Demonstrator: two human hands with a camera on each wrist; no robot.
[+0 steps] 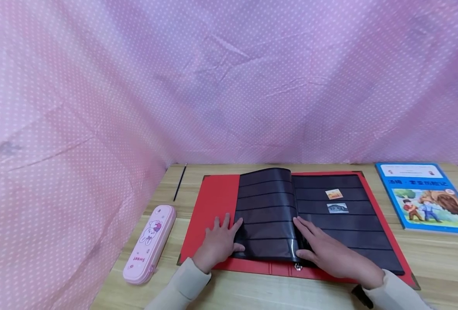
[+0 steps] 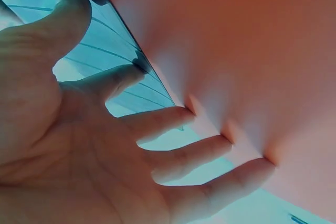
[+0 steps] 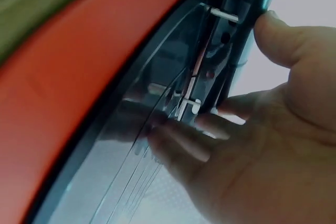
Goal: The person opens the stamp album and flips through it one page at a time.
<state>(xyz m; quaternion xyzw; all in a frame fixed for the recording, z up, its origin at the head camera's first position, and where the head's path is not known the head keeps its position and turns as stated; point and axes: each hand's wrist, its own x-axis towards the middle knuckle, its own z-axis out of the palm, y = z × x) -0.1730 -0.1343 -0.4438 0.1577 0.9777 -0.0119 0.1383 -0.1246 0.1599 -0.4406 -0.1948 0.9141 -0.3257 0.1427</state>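
Head view: the right hand [image 1: 329,252], unclenched, is laid at the rings [image 3: 224,14] of the album [image 1: 217,189]; the left hand [image 1: 218,242] is spread, grasping nothing, over the album's left cover [image 1: 207,211] and the edge of a black leaf [image 1: 265,204]. The album is found open on the table [image 1: 244,292]. Leaf-turning is judged in hand; flattening seems called for next. A pencil case [image 1: 149,243] is noted left of the album, 2 stamps [image 1: 334,194] on its right page [image 1: 353,220], a book [image 1: 430,202] rightward.
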